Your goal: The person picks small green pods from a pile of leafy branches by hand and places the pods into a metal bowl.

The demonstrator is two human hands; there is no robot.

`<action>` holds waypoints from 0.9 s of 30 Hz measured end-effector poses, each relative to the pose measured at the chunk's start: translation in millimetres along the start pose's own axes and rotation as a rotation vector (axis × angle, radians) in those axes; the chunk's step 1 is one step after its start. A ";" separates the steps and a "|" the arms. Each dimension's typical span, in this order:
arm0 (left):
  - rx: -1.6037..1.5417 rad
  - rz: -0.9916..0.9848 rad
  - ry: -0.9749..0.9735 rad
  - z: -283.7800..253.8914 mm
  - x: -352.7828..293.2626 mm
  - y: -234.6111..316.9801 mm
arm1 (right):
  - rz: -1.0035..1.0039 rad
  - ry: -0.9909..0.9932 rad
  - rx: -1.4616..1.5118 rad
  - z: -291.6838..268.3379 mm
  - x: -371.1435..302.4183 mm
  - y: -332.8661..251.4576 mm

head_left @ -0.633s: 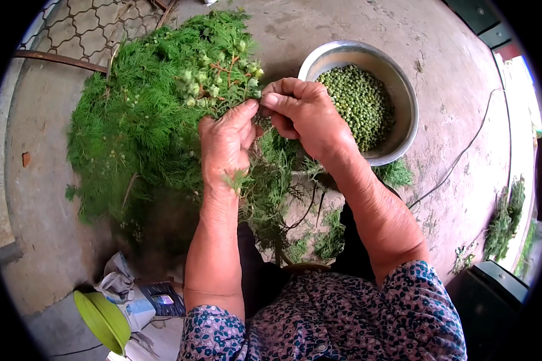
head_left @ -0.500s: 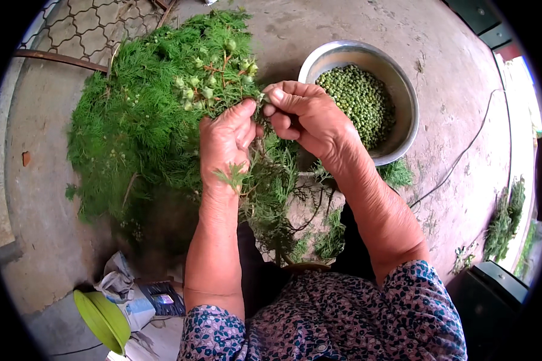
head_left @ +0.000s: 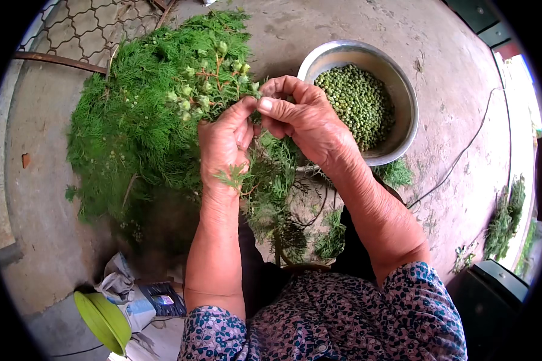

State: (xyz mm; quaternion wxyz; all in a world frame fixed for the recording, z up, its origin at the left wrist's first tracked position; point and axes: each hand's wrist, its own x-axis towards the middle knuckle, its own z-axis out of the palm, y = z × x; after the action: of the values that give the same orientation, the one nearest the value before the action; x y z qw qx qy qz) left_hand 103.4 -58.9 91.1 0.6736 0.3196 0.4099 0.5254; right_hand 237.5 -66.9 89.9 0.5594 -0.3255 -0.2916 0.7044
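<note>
Coned sprig (head_left: 206,88) shifted slightly left; hands (head_left: 224,137) at its base.

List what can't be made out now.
All head view:
Right hand: anything between its fingertips, hidden by the hand itself.
Left hand: grip on the cone-bearing sprig, hidden by its own back.
Metal bowl: its bottom, covered by small green pieces.
Lower-right dark green box: one end, cut off by the fisheye rim.

"What's that sprig (head_left: 217,83) like?"
"Orange-brown stems (head_left: 218,65), crowded with pale green, knobbly cones (head_left: 186,90)."
"And how's it placed?"
"Held in the left fingers (head_left: 242,111), its cone-laden end fanning out toward ten o'clock."
</note>
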 end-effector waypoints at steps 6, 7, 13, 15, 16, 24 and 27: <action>0.145 0.032 0.027 -2.6 0.1 -3.4 | -0.038 0.095 -0.238 2.1 1.0 2.7; 0.141 0.039 0.032 -3.0 0.8 -5.7 | -0.038 0.095 -0.237 1.8 0.9 3.6; 0.046 0.013 -0.040 -4.8 0.3 -4.6 | 0.081 0.052 0.022 -0.6 -0.4 2.9; 0.015 -0.006 -0.048 -5.9 0.9 -4.7 | 0.130 -0.020 0.234 -5.8 1.0 3.3; -0.016 -0.027 -0.055 -5.4 1.0 -4.4 | 0.130 -0.020 0.233 -7.5 1.3 1.6; -0.015 -0.030 -0.065 -5.2 2.8 -3.3 | 0.014 0.058 0.143 -6.6 1.4 -10.7; 0.026 -0.016 -0.064 -5.3 3.6 -4.5 | -0.070 0.069 -0.208 -0.3 0.3 -8.2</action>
State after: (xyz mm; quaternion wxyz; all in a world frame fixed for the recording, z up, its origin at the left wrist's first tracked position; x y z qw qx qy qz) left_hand 101.1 -56.5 84.1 0.6864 0.3417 0.3973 0.5041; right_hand 242.6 -64.9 96.1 0.5564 -0.3955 -0.3548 0.6389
